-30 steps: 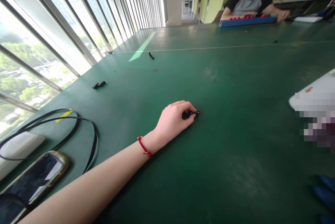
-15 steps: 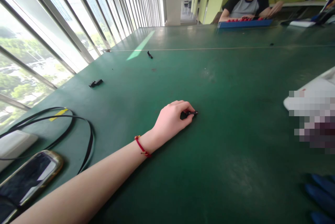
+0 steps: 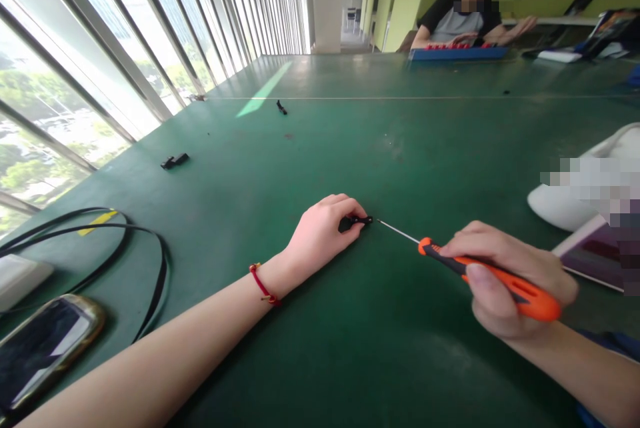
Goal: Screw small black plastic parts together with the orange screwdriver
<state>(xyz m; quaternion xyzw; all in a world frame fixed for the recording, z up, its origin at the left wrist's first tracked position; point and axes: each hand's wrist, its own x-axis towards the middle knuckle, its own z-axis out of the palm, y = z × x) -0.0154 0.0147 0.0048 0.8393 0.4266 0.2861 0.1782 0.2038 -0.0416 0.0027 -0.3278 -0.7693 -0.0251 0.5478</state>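
Black part in left fingertips, right hand's screwdriver near

Slender straight screwdriver shaft of smooth, shiny silver metal; its rounded orange-and-black handle looks like smooth plastic. Broad green worktop, smooth with a soft sheen and scuffed patches. Small dark part in the fingers, plastic-looking. Rectangular black phone screen, glossy and reflective. Thin red cord bracelet, textile-looking. Long upright railing bars, smooth, metallic-looking.

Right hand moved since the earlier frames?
Yes: right hand was out of view, now in from the right over the table, screwdriver aimed at the black part.
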